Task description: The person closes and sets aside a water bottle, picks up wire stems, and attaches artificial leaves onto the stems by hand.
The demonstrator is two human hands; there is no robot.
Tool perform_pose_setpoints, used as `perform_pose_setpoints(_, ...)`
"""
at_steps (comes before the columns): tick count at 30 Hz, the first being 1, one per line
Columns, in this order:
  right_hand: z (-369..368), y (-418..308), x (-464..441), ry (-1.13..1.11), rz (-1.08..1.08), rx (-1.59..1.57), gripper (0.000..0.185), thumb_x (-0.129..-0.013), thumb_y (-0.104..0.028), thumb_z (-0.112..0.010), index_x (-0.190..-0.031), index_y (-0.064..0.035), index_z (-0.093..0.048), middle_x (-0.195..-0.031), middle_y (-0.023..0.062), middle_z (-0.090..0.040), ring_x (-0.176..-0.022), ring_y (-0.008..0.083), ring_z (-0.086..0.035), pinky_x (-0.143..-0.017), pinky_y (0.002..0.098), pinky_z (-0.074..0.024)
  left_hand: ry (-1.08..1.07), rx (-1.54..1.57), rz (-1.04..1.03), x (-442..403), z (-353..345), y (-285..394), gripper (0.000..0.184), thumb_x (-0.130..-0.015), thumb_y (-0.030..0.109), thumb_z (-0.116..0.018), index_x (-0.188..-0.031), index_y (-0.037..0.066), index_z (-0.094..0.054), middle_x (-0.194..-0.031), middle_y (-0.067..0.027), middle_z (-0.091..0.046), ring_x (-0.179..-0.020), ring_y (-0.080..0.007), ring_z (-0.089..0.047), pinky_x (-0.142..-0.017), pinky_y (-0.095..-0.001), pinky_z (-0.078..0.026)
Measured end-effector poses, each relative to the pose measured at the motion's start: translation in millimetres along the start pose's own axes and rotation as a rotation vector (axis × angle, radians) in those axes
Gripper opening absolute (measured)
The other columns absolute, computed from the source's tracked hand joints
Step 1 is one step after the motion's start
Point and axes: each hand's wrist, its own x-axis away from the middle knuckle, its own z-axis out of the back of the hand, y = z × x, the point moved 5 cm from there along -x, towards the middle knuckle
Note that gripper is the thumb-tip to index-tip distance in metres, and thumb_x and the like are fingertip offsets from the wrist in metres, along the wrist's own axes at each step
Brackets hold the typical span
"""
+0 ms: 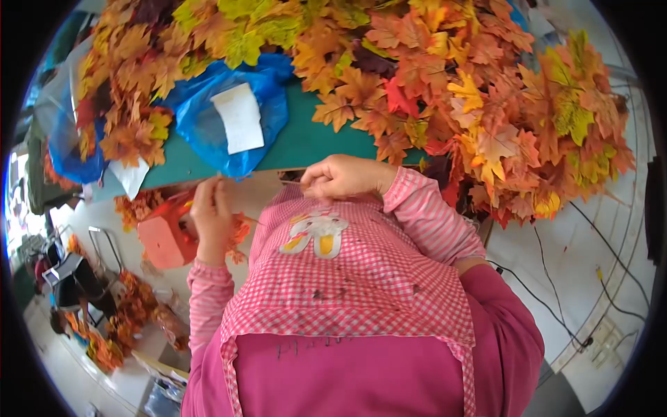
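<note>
My left hand is raised beside the table's front edge, above an orange-red plastic stool. Its fingers are drawn together and slightly blurred; whatever they may pinch cannot be made out. Close to the apron, my right hand is at the table edge with its fingers curled in, and any small thing inside is hidden. Between and beyond the hands, a blue plastic bag lies on the green tabletop, with a white folded paper on top.
Artificial maple leaves in orange, red and yellow-green are heaped across the table and hang over its right side. Another blue bag hangs at the left. Black cables run over the floor at right. More leaf bunches lie at lower left, near another person.
</note>
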Motion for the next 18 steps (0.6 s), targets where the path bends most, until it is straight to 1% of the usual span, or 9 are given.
perform_pose_setpoints(3, 6, 6, 0, 0.112, 0.257, 0.173, 0.033, -0.087, -0.033, -0.063, -0.100, -0.0033, -0.065, -0.078, 0.0069, -0.067, -0.065, 0.0136, -0.062, -0.061, 0.0277, -0.0486, 0.078, -0.033, 0.018, -12, 14, 0, 0.010, -0.090, 0.004, -0.056, -0.096, 0.000, -0.062, -0.081, -0.0120, -0.062, -0.071, -0.0230, -0.062, -0.064, -0.0312, -0.049)
perform_pose_setpoints(6, 8, 28, 4, -0.012, -0.231, -0.047, 0.029, -0.089, -0.028, -0.062, -0.099, -0.0013, -0.064, -0.074, 0.0052, -0.065, -0.055, 0.0093, -0.056, -0.057, 0.0245, -0.0463, 0.090, -0.008, 0.074, -19, 9, 0, 0.010, -0.090, 0.006, -0.057, -0.095, 0.000, -0.063, -0.080, -0.0112, -0.063, -0.069, -0.0211, -0.062, -0.064, -0.0297, -0.049)
perform_pose_setpoints(9, 39, 29, 27, 0.139, -0.125, -0.161, 0.033, -0.088, -0.035, -0.061, -0.091, -0.0031, -0.066, -0.066, 0.0039, -0.063, -0.053, 0.0120, -0.056, -0.051, 0.0276, -0.0452, -0.027, 0.093, 0.242, -15, -12, -7, 0.011, -0.089, 0.007, -0.059, -0.095, 0.000, -0.064, -0.083, -0.0126, -0.065, -0.072, -0.0211, -0.063, -0.065, -0.0301, -0.050)
perform_pose_setpoints(10, 64, 32, 35, 0.421, 0.174, 0.196, 0.030, -0.088, -0.033, -0.060, -0.088, -0.0037, -0.067, -0.065, 0.0033, -0.063, -0.058, 0.0131, -0.059, -0.056, 0.0290, -0.0471, -0.075, 0.106, 0.191, -16, -23, 3, 0.011, -0.088, 0.007, -0.059, -0.095, 0.000, -0.064, -0.083, -0.0130, -0.065, -0.072, -0.0218, -0.064, -0.065, -0.0304, -0.050)
perform_pose_setpoints(11, 93, 43, 48, 0.746, 0.050, 0.274, 0.026, -0.087, -0.029, -0.062, -0.088, -0.0036, -0.066, -0.071, 0.0036, -0.065, -0.065, 0.0133, -0.060, -0.062, 0.0297, -0.0480, -0.123, 0.119, 0.138, -17, -34, 14, 0.011, -0.088, 0.006, -0.058, -0.095, 0.000, -0.064, -0.083, -0.0135, -0.065, -0.072, -0.0225, -0.064, -0.065, -0.0307, -0.050)
perform_pose_setpoints(13, 135, 23, 83, 1.384, 0.154, -0.050, 0.022, -0.085, -0.025, -0.066, -0.093, -0.0046, -0.063, -0.082, 0.0057, -0.065, -0.071, 0.0141, -0.059, -0.065, 0.0294, -0.0473, -0.218, 0.159, 0.047, -20, -52, 36, 0.011, -0.087, 0.005, -0.059, -0.095, 0.000, -0.064, -0.083, -0.0142, -0.065, -0.071, -0.0246, -0.064, -0.064, -0.0314, -0.050)
perform_pose_setpoints(14, 160, 40, 93, 1.568, 0.007, 0.102, 0.025, -0.085, -0.026, -0.067, -0.095, -0.0040, -0.062, -0.081, 0.0052, -0.064, -0.071, 0.0154, -0.059, -0.066, 0.0299, -0.0473, -0.263, 0.183, 0.010, -20, -59, 47, 0.010, -0.087, 0.005, -0.059, -0.094, 0.000, -0.064, -0.082, -0.0145, -0.064, -0.071, -0.0259, -0.064, -0.063, -0.0318, -0.050)
perform_pose_setpoints(16, 195, 61, 94, 1.784, 0.093, 0.025, 0.033, -0.084, -0.028, -0.069, -0.098, 0.0001, -0.061, -0.079, 0.0078, -0.063, -0.072, 0.0181, -0.058, -0.068, 0.0307, -0.0463, -0.325, 0.212, -0.057, -24, -68, 63, 0.009, -0.086, 0.005, -0.059, -0.093, 0.000, -0.064, -0.080, -0.0146, -0.063, -0.070, -0.0283, -0.063, -0.062, -0.0329, -0.049)
perform_pose_setpoints(18, 221, 82, 87, 1.728, 0.058, -0.124, 0.031, -0.082, -0.025, -0.070, -0.093, 0.0038, -0.064, -0.084, 0.0086, -0.066, -0.079, 0.0161, -0.060, -0.072, 0.0290, -0.0467, -0.375, 0.219, -0.110, -24, -72, 72, 0.008, -0.086, 0.005, -0.058, -0.092, 0.000, -0.063, -0.078, -0.0143, -0.062, -0.069, -0.0305, -0.062, -0.060, -0.0341, -0.048)
